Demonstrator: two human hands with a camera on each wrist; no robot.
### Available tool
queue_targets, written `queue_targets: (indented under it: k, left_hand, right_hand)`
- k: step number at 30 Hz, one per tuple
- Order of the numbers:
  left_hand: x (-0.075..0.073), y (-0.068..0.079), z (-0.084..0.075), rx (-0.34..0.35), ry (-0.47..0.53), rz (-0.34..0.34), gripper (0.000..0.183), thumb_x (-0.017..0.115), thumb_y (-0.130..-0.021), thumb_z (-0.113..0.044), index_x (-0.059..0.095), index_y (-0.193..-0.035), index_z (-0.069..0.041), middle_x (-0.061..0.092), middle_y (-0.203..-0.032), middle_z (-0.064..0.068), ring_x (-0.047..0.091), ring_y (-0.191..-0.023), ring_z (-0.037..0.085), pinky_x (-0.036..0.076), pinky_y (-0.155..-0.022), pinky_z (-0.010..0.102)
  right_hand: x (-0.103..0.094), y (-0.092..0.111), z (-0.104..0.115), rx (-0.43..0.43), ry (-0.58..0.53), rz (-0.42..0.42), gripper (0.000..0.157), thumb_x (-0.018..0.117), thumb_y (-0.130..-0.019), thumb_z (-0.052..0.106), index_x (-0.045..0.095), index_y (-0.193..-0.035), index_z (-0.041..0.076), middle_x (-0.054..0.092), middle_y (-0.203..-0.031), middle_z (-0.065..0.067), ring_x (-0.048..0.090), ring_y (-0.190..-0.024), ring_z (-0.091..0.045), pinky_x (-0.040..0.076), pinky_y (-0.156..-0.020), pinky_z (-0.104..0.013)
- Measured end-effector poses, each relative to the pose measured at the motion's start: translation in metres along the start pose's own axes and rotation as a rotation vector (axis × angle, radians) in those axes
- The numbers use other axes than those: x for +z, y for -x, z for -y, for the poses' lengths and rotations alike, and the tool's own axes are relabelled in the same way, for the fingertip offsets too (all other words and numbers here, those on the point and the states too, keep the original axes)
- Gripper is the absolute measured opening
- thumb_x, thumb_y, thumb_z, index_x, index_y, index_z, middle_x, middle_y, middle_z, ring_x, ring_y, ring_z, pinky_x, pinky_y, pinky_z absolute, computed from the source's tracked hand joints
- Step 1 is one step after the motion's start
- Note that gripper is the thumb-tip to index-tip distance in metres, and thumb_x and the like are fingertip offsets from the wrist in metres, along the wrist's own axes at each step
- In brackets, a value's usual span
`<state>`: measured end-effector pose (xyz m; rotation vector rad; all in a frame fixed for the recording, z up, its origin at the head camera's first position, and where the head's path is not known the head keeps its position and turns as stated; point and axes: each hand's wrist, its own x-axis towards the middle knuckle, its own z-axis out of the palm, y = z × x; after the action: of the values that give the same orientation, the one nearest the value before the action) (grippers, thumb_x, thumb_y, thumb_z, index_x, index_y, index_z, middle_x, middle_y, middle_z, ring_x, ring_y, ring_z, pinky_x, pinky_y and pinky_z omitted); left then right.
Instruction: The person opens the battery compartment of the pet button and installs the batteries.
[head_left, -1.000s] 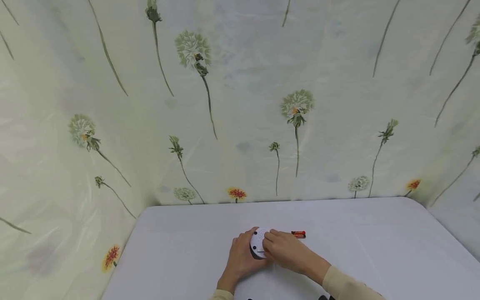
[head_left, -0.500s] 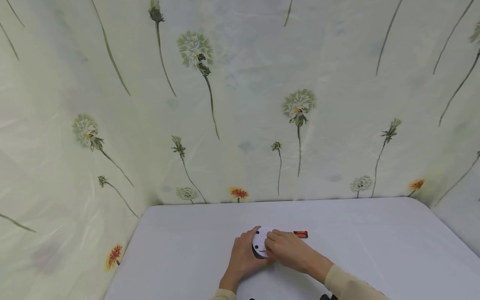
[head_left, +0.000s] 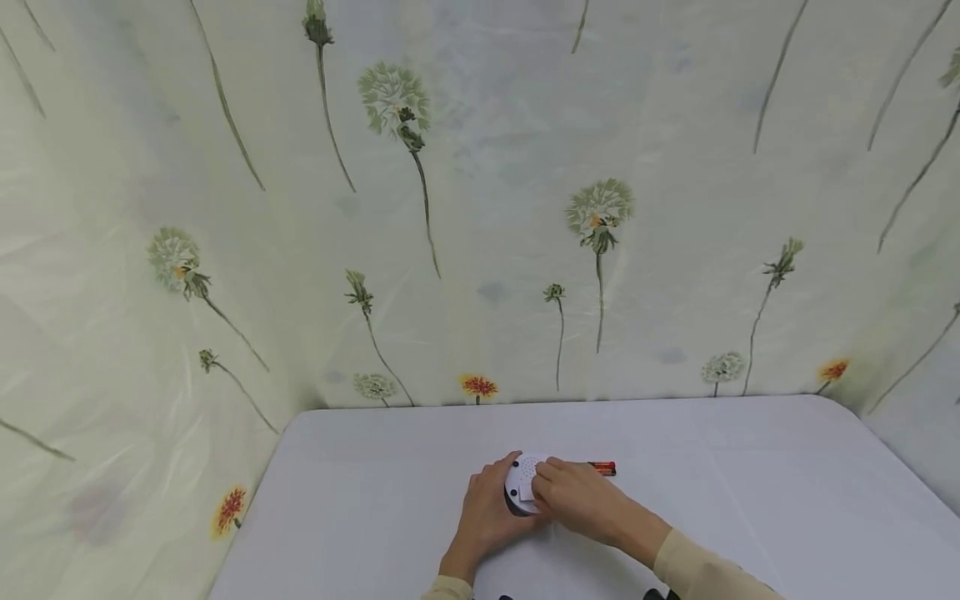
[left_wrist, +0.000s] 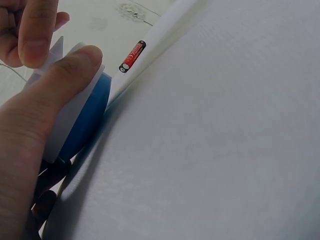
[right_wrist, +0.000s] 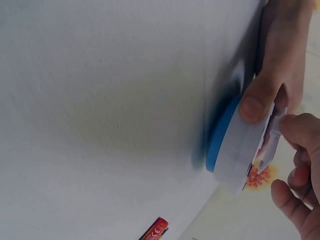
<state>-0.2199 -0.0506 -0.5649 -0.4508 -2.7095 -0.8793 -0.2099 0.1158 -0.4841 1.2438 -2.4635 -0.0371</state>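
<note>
Head view shows us a round white device (head_left: 529, 469) between the two hands, above the middle of the counter (head_left: 375, 483), with its face of small holes and dark feet turned upward. The left hand (head_left: 483, 510) is curled around its side, and in the left wrist view we see the thumb (left_wrist: 75, 70) laid on the edge of the white face. The right hand (head_left: 576, 502) is pinching a small white cover (right_wrist: 272, 146); its other fingers are bent and seem to hold nothing. From the right wrist view we notice that this cover stands tilted away from the face, while the blue side (right_wrist: 220, 137) of the device points down to the counter; if it touches there, we cannot tell. A red battery (head_left: 604, 469) lies near, beyond the right hand; whether a second one is beside it, we are not sure. We judge that the step in hand is the handling of this cover, more probably taking it off than fitting it, because the battery lies outside. In our opinion, the next move calls for a firm left hand and a gentle pull in line with the cover's tilt, so that its thin edge does not bend or break.
</note>
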Motion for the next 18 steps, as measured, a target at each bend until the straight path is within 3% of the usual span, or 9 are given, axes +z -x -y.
queue_targets:
  k: [6,18]
  left_hand:
    - [-0.001,0.000,-0.002,-0.018,0.000,0.032,0.092,0.056,-0.058,-0.076,0.037,-0.132,-0.023,0.056,-0.116,-0.006,0.050,-0.101,0.008,0.037,-0.088,0.033]
    - [0.002,-0.001,0.000,-0.047,0.018,0.036,0.095,0.051,-0.056,-0.081,0.037,-0.132,-0.025,0.054,-0.120,-0.008,0.049,-0.103,0.007,0.036,-0.089,0.032]
  right_hand:
    - [-0.003,0.005,0.002,0.005,0.007,-0.009,0.009,0.064,-0.078,0.025,0.059,-0.079,0.017,0.051,-0.076,0.008,0.045,-0.070,-0.007,0.043,-0.062,-0.022]
    - [-0.007,0.013,0.001,0.013,0.021,-0.043,0.008,0.063,-0.078,0.024,0.058,-0.074,0.019,0.047,-0.071,0.011,0.040,-0.065,-0.005,0.036,-0.055,-0.018]
